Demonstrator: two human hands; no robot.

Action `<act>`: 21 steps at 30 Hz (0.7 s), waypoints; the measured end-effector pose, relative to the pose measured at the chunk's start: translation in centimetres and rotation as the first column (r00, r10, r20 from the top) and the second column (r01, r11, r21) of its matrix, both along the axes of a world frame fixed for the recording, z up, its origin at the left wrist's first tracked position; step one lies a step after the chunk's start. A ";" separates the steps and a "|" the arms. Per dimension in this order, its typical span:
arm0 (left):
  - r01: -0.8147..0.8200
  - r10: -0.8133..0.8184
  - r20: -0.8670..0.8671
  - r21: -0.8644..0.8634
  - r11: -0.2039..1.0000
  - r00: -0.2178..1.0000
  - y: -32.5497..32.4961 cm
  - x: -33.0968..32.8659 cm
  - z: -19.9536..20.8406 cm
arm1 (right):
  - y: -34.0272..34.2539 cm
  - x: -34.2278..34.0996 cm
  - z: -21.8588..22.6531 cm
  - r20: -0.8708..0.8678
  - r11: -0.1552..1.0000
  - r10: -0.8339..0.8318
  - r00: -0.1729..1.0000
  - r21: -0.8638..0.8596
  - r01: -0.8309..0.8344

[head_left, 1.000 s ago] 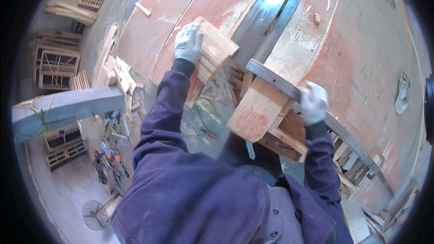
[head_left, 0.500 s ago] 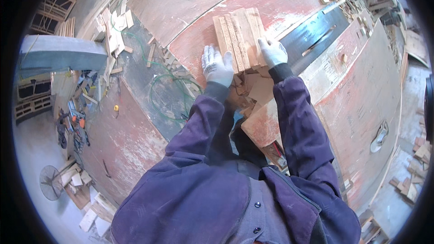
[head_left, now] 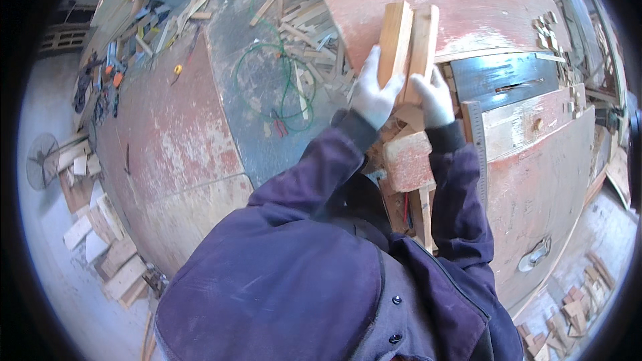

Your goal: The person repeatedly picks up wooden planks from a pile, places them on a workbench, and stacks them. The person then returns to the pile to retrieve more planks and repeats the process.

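Two pale wooden blocks (head_left: 396, 40), thick and squared, stand side by side between my gloved hands, pointing away from me with a narrow gap at their far ends. My left hand (head_left: 374, 93) is closed around the left block, thumb lying over its near end. Around the right-hand wooden block (head_left: 424, 40) is my right hand (head_left: 435, 97), its thumb pressed near the lower end. Both hands wear white gloves. Below them, wood offcuts and a worn reddish block (head_left: 409, 162) show between my forearms. Where the blocks' near ends rest is hidden.
A black metal plate with a slot (head_left: 505, 79) is set in the worktop at right, beside a metal ruler (head_left: 476, 144). Wood offcuts (head_left: 311, 23) and a green hose (head_left: 287, 83) lie on the left. Red-handled pliers (head_left: 279, 124) are near my left sleeve.
My view has turned toward the right. The wide wood stack seen between my hands is now two narrower pieces with a gap, and my hands have come closer together.
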State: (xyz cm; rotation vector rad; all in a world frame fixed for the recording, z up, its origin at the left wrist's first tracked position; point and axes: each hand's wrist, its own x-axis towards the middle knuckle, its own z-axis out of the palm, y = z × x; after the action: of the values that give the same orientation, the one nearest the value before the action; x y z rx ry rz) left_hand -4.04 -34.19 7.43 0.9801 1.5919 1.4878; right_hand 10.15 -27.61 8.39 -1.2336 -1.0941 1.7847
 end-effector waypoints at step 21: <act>0.149 0.012 0.241 -0.637 0.756 0.971 -10.5 -11.1 -18.9 | -9.1 -10.1 -17.5 0.730 0.991 0.109 0.674 -0.025 -0.133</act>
State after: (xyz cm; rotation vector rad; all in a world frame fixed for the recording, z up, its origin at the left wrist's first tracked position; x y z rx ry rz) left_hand -15.11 -44.72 -11.46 0.4297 1.6940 0.8322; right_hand 0.02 -36.68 -9.14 -1.9844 -1.6635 1.3420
